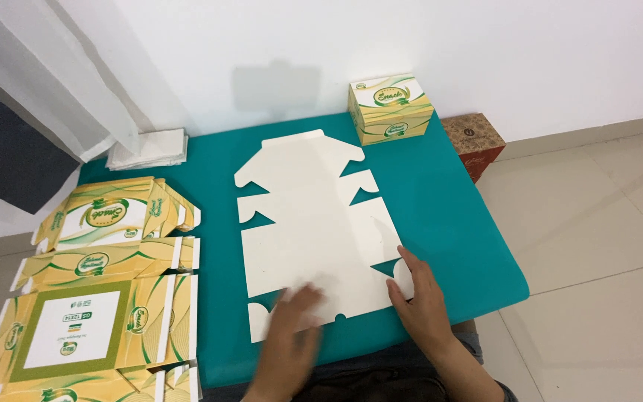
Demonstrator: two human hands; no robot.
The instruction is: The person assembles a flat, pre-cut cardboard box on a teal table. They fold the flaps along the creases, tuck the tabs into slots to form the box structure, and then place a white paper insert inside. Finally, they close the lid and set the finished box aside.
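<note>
Lying white side up near the middle of the teal table (448, 216), a flat die-cut carton blank (314, 231) stretches from the near edge toward the far edge, its notched flaps spread out to both sides. At its near end both hands rest on it. The left hand (292, 327) is blurred, palm down over the blank's near left part, fingers loosely extended; I cannot tell whether it grips anything. The right hand (420, 298) lies flat with fingers open and together, thumb apart, pressing the near right flap beside a notch.

Along the left edge sits a stack of unfolded printed cartons (98, 298), yellow and green with a white panel, overhanging the table toward the near left corner. At the far edge, toward the far right corner, a folded yellow box (391, 108) of the same print stands closed against the white wall. Just past the right far corner, a brown tissue box (474, 141) rests on the tiled floor. Off the far left corner lies a pile of white paper (149, 149), close to a sheer curtain.
</note>
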